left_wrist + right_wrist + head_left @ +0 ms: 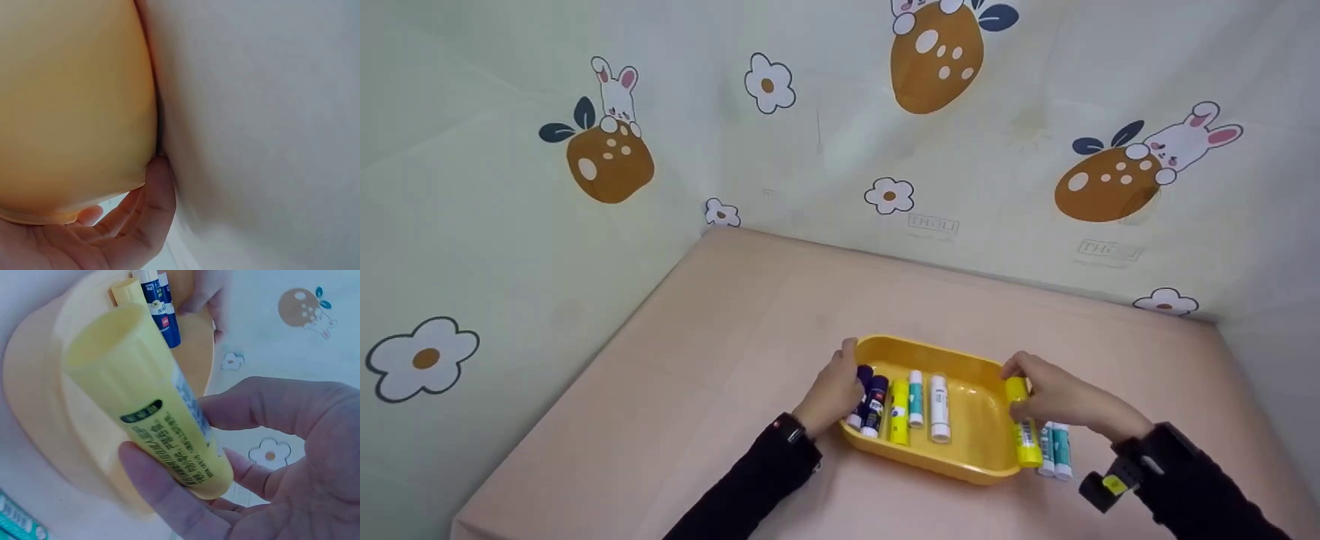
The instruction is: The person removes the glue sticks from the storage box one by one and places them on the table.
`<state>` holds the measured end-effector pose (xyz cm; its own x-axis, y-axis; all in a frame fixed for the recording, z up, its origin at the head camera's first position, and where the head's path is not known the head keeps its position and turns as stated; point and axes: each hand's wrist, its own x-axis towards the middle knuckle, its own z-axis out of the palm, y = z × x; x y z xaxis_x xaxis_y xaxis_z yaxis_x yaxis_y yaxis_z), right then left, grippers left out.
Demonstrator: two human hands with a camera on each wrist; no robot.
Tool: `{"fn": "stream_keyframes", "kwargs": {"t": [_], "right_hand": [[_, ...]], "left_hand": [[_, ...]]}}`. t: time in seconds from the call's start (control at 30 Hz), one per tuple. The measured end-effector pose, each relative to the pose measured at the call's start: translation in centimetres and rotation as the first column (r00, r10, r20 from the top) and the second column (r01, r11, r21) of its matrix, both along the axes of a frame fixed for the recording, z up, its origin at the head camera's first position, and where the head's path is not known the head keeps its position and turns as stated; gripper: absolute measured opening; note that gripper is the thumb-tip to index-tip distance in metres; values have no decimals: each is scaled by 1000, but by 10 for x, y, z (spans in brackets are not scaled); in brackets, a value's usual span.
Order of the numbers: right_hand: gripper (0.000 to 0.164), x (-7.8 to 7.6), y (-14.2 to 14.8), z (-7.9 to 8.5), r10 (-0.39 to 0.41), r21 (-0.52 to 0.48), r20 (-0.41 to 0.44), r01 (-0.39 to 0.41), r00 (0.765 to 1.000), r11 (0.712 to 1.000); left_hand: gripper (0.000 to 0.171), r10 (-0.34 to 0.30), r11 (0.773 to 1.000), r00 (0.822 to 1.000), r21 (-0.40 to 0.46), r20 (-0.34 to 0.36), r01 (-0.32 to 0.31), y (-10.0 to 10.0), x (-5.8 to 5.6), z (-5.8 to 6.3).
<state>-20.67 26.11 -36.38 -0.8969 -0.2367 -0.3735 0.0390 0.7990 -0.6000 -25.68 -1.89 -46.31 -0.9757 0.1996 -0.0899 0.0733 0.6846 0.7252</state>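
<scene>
My left hand [832, 390] grips the left end of a yellow plastic tray [930, 352]; in the left wrist view its fingers curl against the tray's outside. With my right hand [1065, 396] I pinch a yellow glue stick [152, 410] between thumb and fingers, over the tray's right end. Inside, toward the left, lie two dark blue glue sticks [876, 405], another yellow glue stick [900, 412], a small teal and white glue stick [915, 401] and a white glue stick [940, 409]. My left fingers partly cover one blue stick.
Just outside the tray's right end, two teal and white glue sticks [1062, 454] lie side by side on the pinkish table cover [720, 337]. Patterned fabric walls [825, 150] with rabbits and flowers stand behind and left of the table.
</scene>
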Motion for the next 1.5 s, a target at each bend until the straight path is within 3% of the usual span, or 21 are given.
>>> {"fn": "stream_keyframes", "kwargs": {"t": [0.23,0.63,0.97,1.5], "right_hand": [[54,15,39,-13,-147,-73,-10,146,989,987],[59,28,87,-54,-340,-46,-52,338,939,940],[50,25,88,-82,-416,-23,-47,416,908,909],[48,19,81,-90,-438,-17,-17,437,899,899]], "left_hand": [[59,12,1000,1000,9,8,-12,2,0,-1],[61,19,1000,1000,13,12,-19,1,1,-2],[62,-2,1000,1000,8,-24,2,-1,3,0],[62,-5,1000,1000,8,-10,5,0,2,0]]}}
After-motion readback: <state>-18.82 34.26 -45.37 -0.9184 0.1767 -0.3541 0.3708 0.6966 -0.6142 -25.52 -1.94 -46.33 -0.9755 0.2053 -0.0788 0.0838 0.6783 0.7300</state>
